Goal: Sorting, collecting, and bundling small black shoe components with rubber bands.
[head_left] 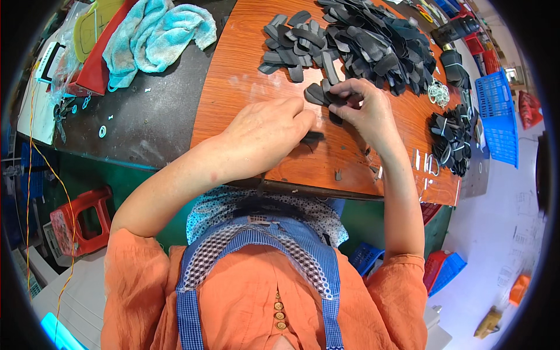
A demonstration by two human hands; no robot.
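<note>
My right hand (368, 111) pinches a few flat, dark oblong pieces (315, 94) with rounded ends between thumb and fingers, just above the wooden tabletop. My left hand (271, 129) is curled, its back upward, left of the right hand. Another dark piece (314, 137) pokes out beneath its fingers; the fingertips are hidden, so I cannot make out whether they grip it. Beyond both hands, a small heap of loose grey-black pieces (291, 44) merges into a larger pile of dark pieces (385, 46). A lone grey strip (330, 67) lies beside my right fingers.
On the right lie banded dark bundles (452, 140), pale rubber bands (438, 93) and small white strips (429, 166). A blue towel (157, 38) and a red bin (108, 52) occupy the dark surface (154, 114) on the left. Blue crates (497, 116) stand beyond the right edge.
</note>
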